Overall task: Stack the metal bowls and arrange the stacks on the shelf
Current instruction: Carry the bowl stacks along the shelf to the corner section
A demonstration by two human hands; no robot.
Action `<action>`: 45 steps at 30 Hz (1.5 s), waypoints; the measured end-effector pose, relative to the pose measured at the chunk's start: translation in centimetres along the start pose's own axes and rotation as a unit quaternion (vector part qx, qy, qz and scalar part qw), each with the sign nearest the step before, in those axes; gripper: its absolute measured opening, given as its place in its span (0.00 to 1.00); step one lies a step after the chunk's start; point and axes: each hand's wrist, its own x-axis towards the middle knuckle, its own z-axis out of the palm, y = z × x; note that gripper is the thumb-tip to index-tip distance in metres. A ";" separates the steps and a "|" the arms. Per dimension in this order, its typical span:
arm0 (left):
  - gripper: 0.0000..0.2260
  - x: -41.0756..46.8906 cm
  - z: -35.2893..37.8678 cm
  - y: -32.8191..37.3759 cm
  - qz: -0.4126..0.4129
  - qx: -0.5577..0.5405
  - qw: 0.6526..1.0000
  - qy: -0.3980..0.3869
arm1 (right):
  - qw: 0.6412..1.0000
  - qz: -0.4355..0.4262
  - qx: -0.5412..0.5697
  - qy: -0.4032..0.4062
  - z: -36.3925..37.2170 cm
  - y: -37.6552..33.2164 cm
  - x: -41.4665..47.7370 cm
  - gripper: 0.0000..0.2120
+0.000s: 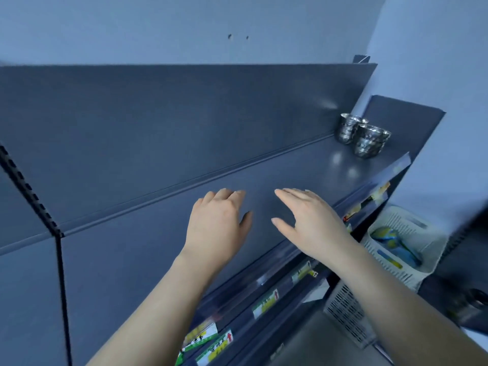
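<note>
Two stacks of shiny metal bowls stand at the far right end of the dark grey top shelf (184, 220): a rear stack (347, 130) near the back panel and a front stack (369, 141) beside it, touching or nearly so. My left hand (216, 223) and my right hand (309, 220) hover palm down over the middle of the shelf, a short gap between them. Both hold nothing, with fingers spread. The stacks are well to the right of my right hand.
Lower shelves with green and white price labels (266, 302) run below the front edge. At the lower right a white slotted basket (404, 249) holds blue and yellow items. A black slotted upright (29, 194) divides the shelving on the left. A blue wall rises behind.
</note>
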 end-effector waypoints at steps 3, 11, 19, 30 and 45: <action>0.17 3.4 2.7 2.0 0.021 -0.019 1.000 -0.004 | 1.000 0.026 -0.015 0.005 -0.2 3.7 1.3 0.27; 0.21 13.0 8.8 6.6 0.072 -0.071 0.994 -0.037 | 0.994 0.108 -0.014 0.015 -0.9 13.2 4.6 0.28; 0.20 19.8 14.7 13.1 0.109 -0.087 0.988 -0.073 | 0.986 0.162 0.001 0.029 -1.2 23.3 6.3 0.29; 0.21 28.7 24.4 24.3 0.051 -0.068 0.990 -0.115 | 0.984 0.173 0.039 0.028 -1.6 41.5 10.1 0.30; 0.49 39.5 35.5 27.9 -0.042 -0.240 0.945 -0.220 | 0.960 0.202 0.194 0.029 3.3 55.6 19.2 0.50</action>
